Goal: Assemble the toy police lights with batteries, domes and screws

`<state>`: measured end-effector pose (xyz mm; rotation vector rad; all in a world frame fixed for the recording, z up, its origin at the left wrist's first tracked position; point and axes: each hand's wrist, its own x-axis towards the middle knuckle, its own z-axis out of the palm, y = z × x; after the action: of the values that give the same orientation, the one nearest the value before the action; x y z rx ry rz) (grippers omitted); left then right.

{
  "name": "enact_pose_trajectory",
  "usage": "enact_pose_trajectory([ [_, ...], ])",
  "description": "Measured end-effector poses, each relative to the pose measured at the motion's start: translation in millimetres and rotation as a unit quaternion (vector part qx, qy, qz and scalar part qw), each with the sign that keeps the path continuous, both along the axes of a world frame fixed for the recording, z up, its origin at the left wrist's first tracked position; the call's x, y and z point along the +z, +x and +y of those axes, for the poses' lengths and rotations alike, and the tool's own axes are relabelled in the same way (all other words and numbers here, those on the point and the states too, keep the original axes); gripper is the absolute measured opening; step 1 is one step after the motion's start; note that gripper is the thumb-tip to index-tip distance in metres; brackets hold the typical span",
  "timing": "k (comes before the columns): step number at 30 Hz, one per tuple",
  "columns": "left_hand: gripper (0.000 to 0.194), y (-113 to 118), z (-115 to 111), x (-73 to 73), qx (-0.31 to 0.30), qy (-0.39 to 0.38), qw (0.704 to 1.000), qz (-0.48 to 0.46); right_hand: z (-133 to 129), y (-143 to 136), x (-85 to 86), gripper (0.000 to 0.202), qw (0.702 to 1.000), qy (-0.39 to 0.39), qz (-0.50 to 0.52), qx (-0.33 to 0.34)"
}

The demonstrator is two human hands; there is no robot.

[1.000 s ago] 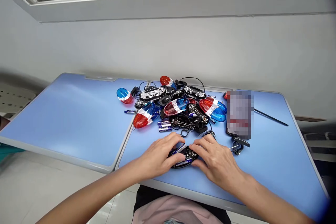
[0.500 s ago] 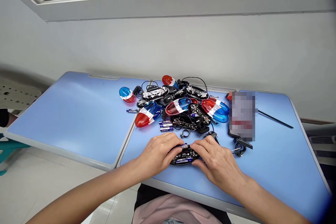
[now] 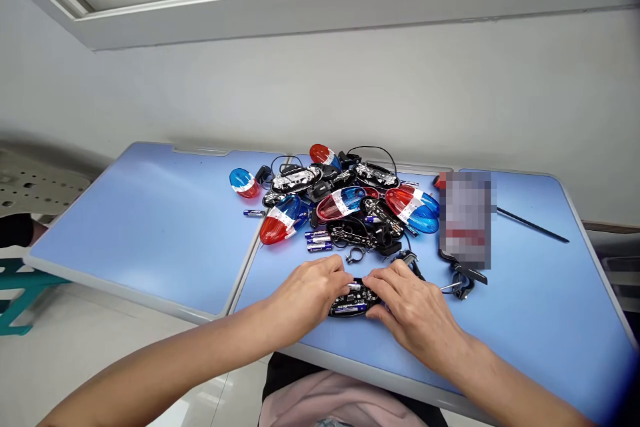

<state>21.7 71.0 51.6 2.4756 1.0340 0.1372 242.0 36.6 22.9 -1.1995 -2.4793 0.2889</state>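
Note:
Near the front edge of the table lies an oval black bicycle light base (image 3: 344,300) with an open circuit board. Its lower slot holds a blue AAA battery (image 3: 350,308). Another battery (image 3: 355,286) sits along the upper side, its left part hidden under the curled fingers of my left hand (image 3: 315,293), which press on it. On the other end of the base, my right hand (image 3: 407,297) is closed, fingers at the far rim and thumb at the near one. Several loose batteries (image 3: 319,241) lie just beyond my left hand.
Behind my hands is a heap of red-and-blue light covers (image 3: 341,204), wired black bases (image 3: 299,179) and a ring clamp (image 3: 355,254). A phone (image 3: 465,220) in a holder and a black strip (image 3: 533,224) are at right. A second table (image 3: 165,227) adjoins on the left.
The upper battery has gone down into the base. My left fingers have shifted from pinching its left end to pressing from above. My right hand keeps its grip.

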Motion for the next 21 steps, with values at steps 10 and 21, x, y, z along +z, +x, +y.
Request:
enact_pose_trajectory([
  [10,0.032,-10,4,6.9,0.027,-0.108,0.993,-0.035,-1,1,-1.8,0.024,1.0,-0.002,0.01,0.001],
  [21,0.011,-16,4,-0.6,0.132,-0.157,0.97,-0.128,-1,-2,-1.1,0.024,1.0,-0.006,0.019,0.006],
])
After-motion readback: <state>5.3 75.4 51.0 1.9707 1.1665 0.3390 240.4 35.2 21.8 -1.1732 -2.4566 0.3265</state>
